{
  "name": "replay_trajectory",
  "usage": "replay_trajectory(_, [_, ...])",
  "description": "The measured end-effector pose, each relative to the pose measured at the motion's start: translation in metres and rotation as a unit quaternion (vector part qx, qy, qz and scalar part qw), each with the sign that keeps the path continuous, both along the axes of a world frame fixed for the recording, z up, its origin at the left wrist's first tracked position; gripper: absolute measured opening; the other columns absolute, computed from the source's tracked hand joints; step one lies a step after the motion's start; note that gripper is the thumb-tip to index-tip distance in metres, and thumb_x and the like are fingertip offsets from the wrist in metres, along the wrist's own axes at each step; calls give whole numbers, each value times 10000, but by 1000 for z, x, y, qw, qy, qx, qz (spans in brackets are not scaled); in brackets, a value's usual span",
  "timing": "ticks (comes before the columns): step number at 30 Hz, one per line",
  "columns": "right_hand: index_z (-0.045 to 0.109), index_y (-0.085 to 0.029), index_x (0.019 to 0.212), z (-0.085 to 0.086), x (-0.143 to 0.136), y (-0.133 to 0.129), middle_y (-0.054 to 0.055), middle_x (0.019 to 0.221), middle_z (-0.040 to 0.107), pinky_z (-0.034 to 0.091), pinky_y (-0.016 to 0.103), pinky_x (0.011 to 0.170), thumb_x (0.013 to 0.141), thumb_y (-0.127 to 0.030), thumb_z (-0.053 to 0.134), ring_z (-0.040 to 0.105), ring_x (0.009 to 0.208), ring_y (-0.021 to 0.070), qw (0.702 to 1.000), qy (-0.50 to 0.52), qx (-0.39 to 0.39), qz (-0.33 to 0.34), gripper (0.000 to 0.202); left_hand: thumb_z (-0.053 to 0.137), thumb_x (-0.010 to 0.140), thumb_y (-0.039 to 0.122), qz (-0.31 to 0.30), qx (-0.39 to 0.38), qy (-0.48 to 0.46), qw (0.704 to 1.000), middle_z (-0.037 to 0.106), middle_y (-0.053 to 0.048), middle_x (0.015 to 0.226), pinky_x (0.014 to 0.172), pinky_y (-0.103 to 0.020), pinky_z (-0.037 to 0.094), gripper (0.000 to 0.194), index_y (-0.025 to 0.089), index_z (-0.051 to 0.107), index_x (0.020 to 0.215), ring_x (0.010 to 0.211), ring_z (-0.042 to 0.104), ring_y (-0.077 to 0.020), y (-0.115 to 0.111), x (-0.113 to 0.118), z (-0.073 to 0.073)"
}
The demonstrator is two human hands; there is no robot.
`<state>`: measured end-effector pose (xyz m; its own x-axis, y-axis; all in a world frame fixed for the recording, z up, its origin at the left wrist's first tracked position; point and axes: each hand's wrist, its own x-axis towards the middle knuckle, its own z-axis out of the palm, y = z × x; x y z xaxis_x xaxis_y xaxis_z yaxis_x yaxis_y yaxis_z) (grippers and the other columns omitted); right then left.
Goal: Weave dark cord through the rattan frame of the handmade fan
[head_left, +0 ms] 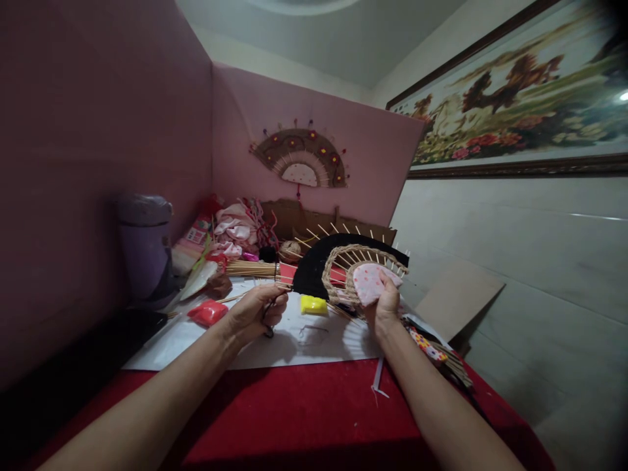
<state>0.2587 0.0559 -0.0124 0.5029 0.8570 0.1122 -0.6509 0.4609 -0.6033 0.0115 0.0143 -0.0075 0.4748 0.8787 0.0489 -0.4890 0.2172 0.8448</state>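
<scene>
My right hand is closed on the pink dotted base of a handmade fan, thumb on its front. The fan has thin wooden ribs, a woven tan band and a wide black outer band; rib tips stick out past the black edge. At the fan's left end, my left hand is closed, its fingertips pinching a thin black strand that loops down beneath the fingers. Whether the strand is yarn or cord I cannot tell. Below the fan, a yellow packet lies on the white sheet.
A red packet and a bundle of thin sticks lie left of the fan. Pink cloth is heaped behind. A purple bin stands at left. A finished fan hangs on the pink panel. Red cloth covers the table.
</scene>
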Motion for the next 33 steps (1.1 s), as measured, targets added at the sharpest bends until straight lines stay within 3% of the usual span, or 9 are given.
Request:
replay_trajectory(6, [576, -141, 864, -2, 6, 5, 9, 741, 657, 544, 283, 642, 685, -233, 550, 630, 649, 139, 1000, 3, -3, -13, 202, 483, 745, 195, -12, -50, -6, 999, 332, 63, 456, 330, -169, 93, 140, 148, 444, 619, 358, 191, -37, 3, -4, 4])
replay_trajectory(11, [576, -132, 842, 0, 10, 7, 12, 715, 655, 547, 286, 663, 681, -253, 563, 630, 634, 137, 1000, -12, -7, -23, 202, 502, 717, 213, -33, -35, -4, 999, 296, 73, 428, 332, -179, 80, 166, 158, 417, 585, 347, 172, -36, 2, -5, 6])
replay_trajectory(17, [581, -125, 861, 2, 12, 8, 11, 743, 661, 550, 262, 624, 667, -234, 580, 631, 644, 133, 999, -9, 2, -50, 222, 620, 674, 229, 67, 30, 89, 993, 313, 83, 416, 344, -179, 64, 208, 152, 443, 596, 336, 174, -18, 4, -1, -1])
replay_trajectory(22, [581, -118, 865, 2, 10, 7, 18, 735, 657, 548, 269, 589, 673, -257, 579, 627, 627, 142, 999, -16, -11, -46, 237, 651, 637, 212, 95, 43, 105, 989, 399, 62, 419, 338, -182, 82, 162, 131, 511, 650, 321, 197, -15, 8, 0, -9])
replay_trajectory(27, [582, -135, 890, 2, 6, 4, 7, 771, 663, 537, 245, 575, 679, -233, 551, 627, 643, 131, 998, 2, -6, -60, 234, 669, 651, 203, 91, 40, 92, 991, 552, -3, 554, 333, -167, 155, 175, 110, 546, 732, 349, 279, -16, 8, -1, -10])
replay_trajectory(33, [581, -139, 881, 1, 0, 1, -1, 743, 657, 536, 263, 614, 688, -276, 562, 622, 645, 134, 998, 5, -10, -56, 237, 667, 657, 157, 87, 7, 110, 990, 639, -90, 688, 427, -171, 355, 176, 111, 540, 770, 493, 519, -82, 4, 2, -8])
